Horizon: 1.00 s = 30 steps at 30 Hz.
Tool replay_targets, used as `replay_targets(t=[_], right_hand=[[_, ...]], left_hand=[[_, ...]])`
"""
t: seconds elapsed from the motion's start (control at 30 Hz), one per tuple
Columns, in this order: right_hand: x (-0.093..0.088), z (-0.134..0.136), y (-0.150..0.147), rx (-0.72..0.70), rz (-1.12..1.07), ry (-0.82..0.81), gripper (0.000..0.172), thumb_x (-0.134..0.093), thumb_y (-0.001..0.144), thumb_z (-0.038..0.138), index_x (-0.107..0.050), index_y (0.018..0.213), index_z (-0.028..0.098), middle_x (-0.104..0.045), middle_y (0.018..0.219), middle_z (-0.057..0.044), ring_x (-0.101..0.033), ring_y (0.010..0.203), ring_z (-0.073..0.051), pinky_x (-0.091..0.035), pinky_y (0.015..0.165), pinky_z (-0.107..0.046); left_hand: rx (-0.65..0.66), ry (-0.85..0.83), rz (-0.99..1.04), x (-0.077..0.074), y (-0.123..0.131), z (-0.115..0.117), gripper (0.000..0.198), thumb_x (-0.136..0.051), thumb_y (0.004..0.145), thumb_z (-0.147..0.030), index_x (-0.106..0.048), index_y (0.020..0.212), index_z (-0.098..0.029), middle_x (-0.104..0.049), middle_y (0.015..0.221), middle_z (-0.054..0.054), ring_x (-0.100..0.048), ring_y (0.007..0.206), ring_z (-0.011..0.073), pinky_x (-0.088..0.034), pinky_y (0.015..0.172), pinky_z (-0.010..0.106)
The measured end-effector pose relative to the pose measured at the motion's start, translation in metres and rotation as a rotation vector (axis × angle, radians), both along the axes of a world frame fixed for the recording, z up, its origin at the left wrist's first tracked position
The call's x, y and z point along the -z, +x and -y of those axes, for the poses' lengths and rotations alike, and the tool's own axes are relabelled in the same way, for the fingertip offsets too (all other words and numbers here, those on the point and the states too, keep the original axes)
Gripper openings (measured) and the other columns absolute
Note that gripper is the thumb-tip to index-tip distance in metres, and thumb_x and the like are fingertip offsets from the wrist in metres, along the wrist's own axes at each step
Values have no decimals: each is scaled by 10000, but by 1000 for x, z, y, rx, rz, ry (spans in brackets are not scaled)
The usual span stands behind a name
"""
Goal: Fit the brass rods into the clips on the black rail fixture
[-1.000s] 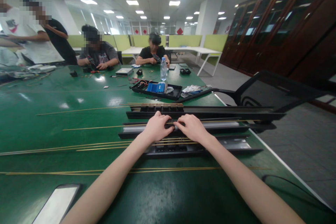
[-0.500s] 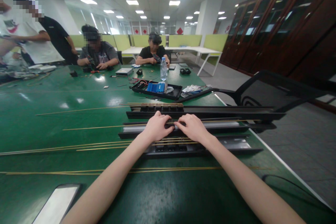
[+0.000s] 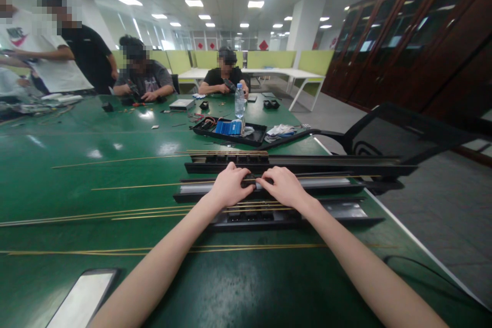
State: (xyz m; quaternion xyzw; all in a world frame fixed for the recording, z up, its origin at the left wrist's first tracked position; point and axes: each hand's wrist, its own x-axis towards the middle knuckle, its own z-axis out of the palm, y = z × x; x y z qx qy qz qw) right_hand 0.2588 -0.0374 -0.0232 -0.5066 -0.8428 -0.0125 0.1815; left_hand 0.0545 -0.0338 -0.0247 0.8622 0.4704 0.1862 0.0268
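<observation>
My left hand is closed around a small black piece over the middle black channel. Beside it, my right hand has thumb and fingers pinched together at the thin brass-coloured rod that runs along this channel. Exactly what the right fingertips grip is hidden. Under my wrists lies the nearer black channel, with black blocks and several brass rods across it. Beyond my hands, the far channel also holds black blocks and rods.
A phone and more brass rods lie close to me. Past the channels are a black tray, gloves and a water bottle. A mesh chair stands at the right edge. Co-workers sit and stand across the table.
My right fingertips have shifted very slightly right, away from the black piece. My left hand stays where it was. A standing person at the far left has moved a little right.
</observation>
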Motion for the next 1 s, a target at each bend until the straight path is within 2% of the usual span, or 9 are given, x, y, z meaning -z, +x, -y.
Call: replay_targets(t=[0.47, 1.0], right_hand=[[-2, -2, 8, -24, -29, -24, 399, -499, 982, 480, -735, 819, 203, -743, 863, -55, -633, 854, -206, -417, 768, -305], [-5, -1, 11, -40, -49, -53, 314, -554, 965, 408, -737, 826, 195, -742, 890, -52, -636, 879, -206, -438, 781, -306]], left_hand=[[-21, -19, -9, -2, 1, 1, 402, -595, 868, -470, -656, 1168, -208, -730, 1006, 64, -511, 1026, 274, -494, 859, 375], [-10, -17, -17, -2, 2, 0, 405, -591, 868, -474, -656, 1164, -204, -731, 1001, 68, -515, 1010, 275, -495, 841, 374]])
